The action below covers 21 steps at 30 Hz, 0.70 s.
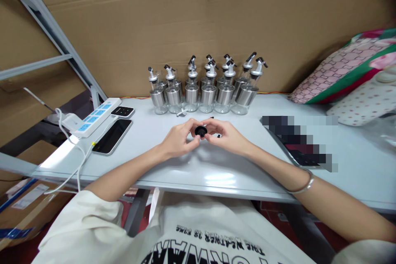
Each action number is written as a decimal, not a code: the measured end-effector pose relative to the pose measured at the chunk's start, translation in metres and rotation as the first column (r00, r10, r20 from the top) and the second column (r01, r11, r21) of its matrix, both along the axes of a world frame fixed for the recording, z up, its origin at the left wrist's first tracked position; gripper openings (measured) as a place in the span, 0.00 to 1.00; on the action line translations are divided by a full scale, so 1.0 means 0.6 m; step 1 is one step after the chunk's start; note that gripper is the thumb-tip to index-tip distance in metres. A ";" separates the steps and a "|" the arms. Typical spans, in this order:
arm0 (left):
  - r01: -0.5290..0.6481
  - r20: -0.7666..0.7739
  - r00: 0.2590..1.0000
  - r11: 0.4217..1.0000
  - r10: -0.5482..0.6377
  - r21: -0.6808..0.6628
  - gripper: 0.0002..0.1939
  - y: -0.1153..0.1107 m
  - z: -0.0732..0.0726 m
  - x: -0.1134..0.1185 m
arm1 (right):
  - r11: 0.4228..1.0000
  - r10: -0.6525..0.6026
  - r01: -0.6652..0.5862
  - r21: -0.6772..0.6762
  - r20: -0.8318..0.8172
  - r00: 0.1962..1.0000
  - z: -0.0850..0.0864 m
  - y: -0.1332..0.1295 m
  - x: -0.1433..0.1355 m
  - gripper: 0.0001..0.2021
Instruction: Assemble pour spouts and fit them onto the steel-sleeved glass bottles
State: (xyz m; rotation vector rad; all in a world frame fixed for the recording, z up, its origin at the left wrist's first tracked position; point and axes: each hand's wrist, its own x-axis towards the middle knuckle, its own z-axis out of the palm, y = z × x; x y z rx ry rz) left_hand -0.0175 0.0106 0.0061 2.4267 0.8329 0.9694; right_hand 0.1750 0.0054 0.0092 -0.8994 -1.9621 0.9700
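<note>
Two sets of fingers [192, 144] in the head view, from left hand [180, 138] and right hand [229, 137], are pinching one round black part [201, 131] over the counter [173, 173]! Beyond, dispenser bottles [208, 95] line the far side, while a phone [113, 137] lies to the left.

Off-white tee [229, 222], loose cut, short sleeves. Left sleeve [83, 218] is wide and creased, ends around the elbow; right sleeve [365, 251] matches in colour, mostly cropped by the frame edge. Chest print is black: small line of hand-drawn-style capitals [222, 241], then big block letters [198, 255], some outlined, some filled, cut off at the bottom. Thin silver-toned bangle [305, 186] on right forearm. Left hand [179, 137] and right hand [227, 136] bare.
</note>
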 end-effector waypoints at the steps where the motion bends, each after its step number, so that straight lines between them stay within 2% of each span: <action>1: 0.000 -0.001 1.000 1.000 0.000 0.007 0.15 0.000 0.000 0.000 | 1.000 0.000 0.000 0.002 0.003 1.000 0.000 0.000 0.000 0.15; 11: -0.015 -0.001 1.000 0.999 0.015 0.040 0.13 -0.002 0.004 -0.001 | 1.000 0.000 0.000 0.010 0.036 0.999 0.005 -0.002 -0.004 0.17; 17: -0.038 0.006 0.999 0.998 0.039 -0.047 0.10 -0.005 0.003 0.003 | 0.998 0.025 -0.028 0.053 0.050 0.998 0.007 -0.002 -0.005 0.17; 21: -0.016 0.057 0.998 0.993 0.023 -0.120 0.13 -0.004 -0.003 0.006 | 0.997 0.001 -0.005 0.083 0.047 0.999 0.007 -0.005 -0.006 0.16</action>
